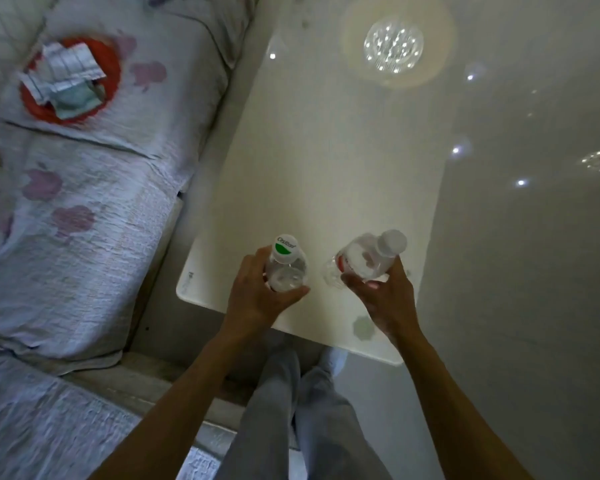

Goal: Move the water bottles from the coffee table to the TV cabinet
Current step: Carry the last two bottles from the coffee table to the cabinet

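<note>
Two clear plastic water bottles are over the near end of a cream coffee table (309,168). The left bottle (287,263), with a green-and-white cap, stands upright, and my left hand (257,296) grips its body with fingers and thumb curled round it. The right bottle (366,258), white-capped with a red-edged label, is tilted, its cap pointing up and to the right; my right hand (383,296) holds it from below. Whether either bottle still touches the tabletop I cannot tell. The TV cabinet is out of view.
A sofa with a pale quilted cover (77,202) runs along the table's left side, with a red round tray (70,81) of folded cloths on it. Glossy grey floor (516,254) lies to the right. My legs and shoes (333,358) stand at the table's near edge.
</note>
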### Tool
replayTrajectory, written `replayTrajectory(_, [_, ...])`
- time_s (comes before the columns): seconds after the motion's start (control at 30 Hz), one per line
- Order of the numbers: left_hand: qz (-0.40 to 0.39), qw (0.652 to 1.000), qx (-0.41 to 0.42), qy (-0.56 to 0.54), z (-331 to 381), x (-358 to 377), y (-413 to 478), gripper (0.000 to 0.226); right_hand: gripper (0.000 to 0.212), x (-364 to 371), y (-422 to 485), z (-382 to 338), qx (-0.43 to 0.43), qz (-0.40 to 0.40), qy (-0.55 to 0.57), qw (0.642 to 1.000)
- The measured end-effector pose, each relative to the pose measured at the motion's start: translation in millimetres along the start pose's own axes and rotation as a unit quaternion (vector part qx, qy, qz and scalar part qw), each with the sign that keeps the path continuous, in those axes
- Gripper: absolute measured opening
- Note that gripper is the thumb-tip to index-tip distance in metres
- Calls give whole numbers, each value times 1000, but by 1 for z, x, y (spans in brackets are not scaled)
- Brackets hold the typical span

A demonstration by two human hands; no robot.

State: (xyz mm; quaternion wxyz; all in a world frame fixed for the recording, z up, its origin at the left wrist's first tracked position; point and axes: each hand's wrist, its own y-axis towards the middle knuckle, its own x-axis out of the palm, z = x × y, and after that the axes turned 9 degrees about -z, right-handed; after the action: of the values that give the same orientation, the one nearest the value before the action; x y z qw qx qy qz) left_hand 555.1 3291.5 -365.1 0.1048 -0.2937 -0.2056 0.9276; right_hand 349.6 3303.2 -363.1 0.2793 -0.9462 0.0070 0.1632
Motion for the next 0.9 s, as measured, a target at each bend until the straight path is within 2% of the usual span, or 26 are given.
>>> replayTrajectory(0.27, [-64, 994, 86, 8, 114, -12, -68, 72, 54, -94, -95, -47, -44, 73, 51, 995])
replayTrajectory(0.53, [-156, 972, 173, 29, 184, 3, -91, 62, 66, -123, -144, -38, -40, 125, 40, 991])
replayTrajectory(0.77, [-289, 931, 207, 80, 205, 21, -86, 59, 58, -129, -180, -20, 24, 243, 77, 967])
replayTrajectory(0.9, [-348, 897, 248, 116, 215, 27, -85, 56, 57, -122, -209, -11, 44, 296, 91, 950])
